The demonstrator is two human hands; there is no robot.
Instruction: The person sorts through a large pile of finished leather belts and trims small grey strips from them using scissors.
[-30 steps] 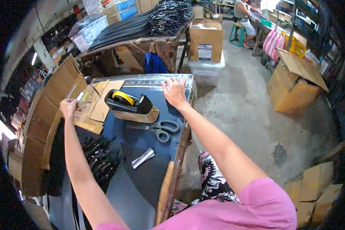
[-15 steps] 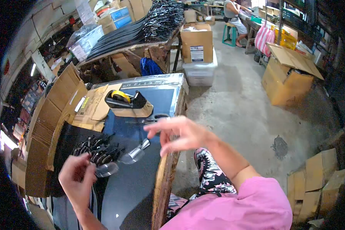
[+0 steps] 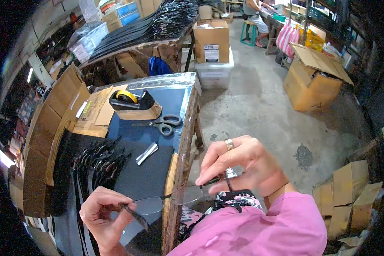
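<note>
A pair of eyeglasses [image 3: 152, 205] with clear lenses and a thin dark frame is stretched between my hands over the table's front edge. My left hand [image 3: 104, 215] pinches it at one end, where a dark temple arm hangs below the fingers. At the other end my right hand [image 3: 247, 164], with a ring on one finger, grips the frame near the hinge; the fingers partly cover it. A shiny silver strip [image 3: 147, 153] lies on the dark tabletop beyond. Black straps with a bunched end [image 3: 99, 160] lie beside my left hand.
Scissors [image 3: 166, 124] and a tape dispenser [image 3: 134, 104] sit farther back on the table. An upright cardboard flap [image 3: 51, 141] borders its left side. Cardboard boxes [image 3: 313, 85] stand on the floor at right. A person [image 3: 256, 17] sits in the far background.
My right hand has come down and closed on the eyeglasses, which have moved toward me. The silver strip and scissors now show uncovered. The camera view has shifted slightly.
</note>
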